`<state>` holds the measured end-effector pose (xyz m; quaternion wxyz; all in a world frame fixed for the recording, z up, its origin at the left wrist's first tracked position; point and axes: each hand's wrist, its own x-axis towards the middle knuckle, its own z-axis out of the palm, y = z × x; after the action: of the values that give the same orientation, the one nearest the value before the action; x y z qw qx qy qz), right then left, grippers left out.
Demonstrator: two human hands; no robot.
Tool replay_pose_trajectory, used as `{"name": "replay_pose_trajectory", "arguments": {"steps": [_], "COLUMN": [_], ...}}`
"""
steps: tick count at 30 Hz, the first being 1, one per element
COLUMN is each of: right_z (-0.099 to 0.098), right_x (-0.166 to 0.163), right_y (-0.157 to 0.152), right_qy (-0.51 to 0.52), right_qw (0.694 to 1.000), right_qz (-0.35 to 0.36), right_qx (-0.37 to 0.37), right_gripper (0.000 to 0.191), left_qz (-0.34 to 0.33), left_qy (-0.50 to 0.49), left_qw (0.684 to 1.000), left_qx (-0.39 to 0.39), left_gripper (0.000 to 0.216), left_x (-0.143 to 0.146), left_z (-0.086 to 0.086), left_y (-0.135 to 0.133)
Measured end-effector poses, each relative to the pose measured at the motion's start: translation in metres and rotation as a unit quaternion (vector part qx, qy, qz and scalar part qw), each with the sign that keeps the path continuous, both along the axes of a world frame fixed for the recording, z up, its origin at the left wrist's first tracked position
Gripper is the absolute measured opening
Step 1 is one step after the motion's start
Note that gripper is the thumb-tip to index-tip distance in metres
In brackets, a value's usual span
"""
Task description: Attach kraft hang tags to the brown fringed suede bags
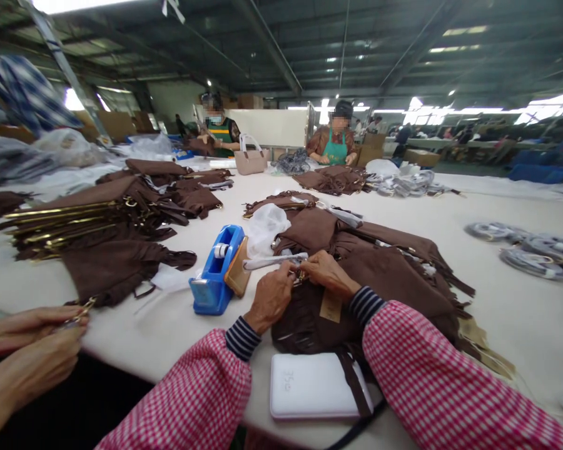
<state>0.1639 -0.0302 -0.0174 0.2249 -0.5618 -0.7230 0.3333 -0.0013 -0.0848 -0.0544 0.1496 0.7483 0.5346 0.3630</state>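
Observation:
My left hand (271, 297) and my right hand (327, 272) meet over a brown fringed suede bag (394, 284) lying on the white table (497, 300). Both hands are closed in a pinch around a small gold metal fitting (300, 277) on the bag. A strip wrapped in white plastic (274, 261) sticks out leftward from between my fingers. A tan paper tag (331, 306) hangs on the bag under my right wrist. More brown bags (309, 228) are piled just behind.
A blue tape dispenser (214, 270) stands left of my hands. A white power bank (312, 385) lies near the front edge. Another person's hands (32, 340) work at the left. Brown bags with gold bars (89, 231) fill the left side. Two people in aprons stand at the far end.

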Motion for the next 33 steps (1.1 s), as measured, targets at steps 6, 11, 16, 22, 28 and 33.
{"name": "replay_pose_trajectory", "arguments": {"steps": [6,11,16,22,28,33], "right_z": [0.0,-0.001,-0.001,0.006,0.007,-0.01], "right_x": [-0.002,-0.001,0.0,0.005,0.012,-0.001], "right_y": [-0.002,-0.002,-0.002,-0.004,-0.015,-0.013], "right_qy": [-0.015,-0.01,-0.012,-0.065,-0.031,0.056], "right_qw": [1.0,1.0,1.0,0.996,0.982,0.984], "right_qz": [-0.008,-0.007,-0.01,0.035,0.095,0.114], "right_qx": [0.004,-0.003,0.003,0.048,0.162,0.122], "right_gripper": [0.028,0.028,0.029,0.031,0.022,0.019], "left_qz": [-0.045,-0.008,0.021,-0.051,-0.05,-0.08], "left_qy": [-0.128,-0.056,-0.041,-0.195,-0.407,-0.486], "left_qw": [0.977,0.988,0.99,0.97,0.895,0.851], "left_qx": [-0.166,-0.147,-0.135,-0.137,-0.176,-0.181], "left_gripper": [0.013,0.018,0.015,0.015,0.02,0.02], "left_x": [-0.008,-0.001,0.002,-0.013,-0.024,-0.023], "left_z": [-0.018,-0.017,-0.014,-0.001,0.01,0.004], "left_y": [0.008,0.015,0.016,0.005,0.005,0.008]}}
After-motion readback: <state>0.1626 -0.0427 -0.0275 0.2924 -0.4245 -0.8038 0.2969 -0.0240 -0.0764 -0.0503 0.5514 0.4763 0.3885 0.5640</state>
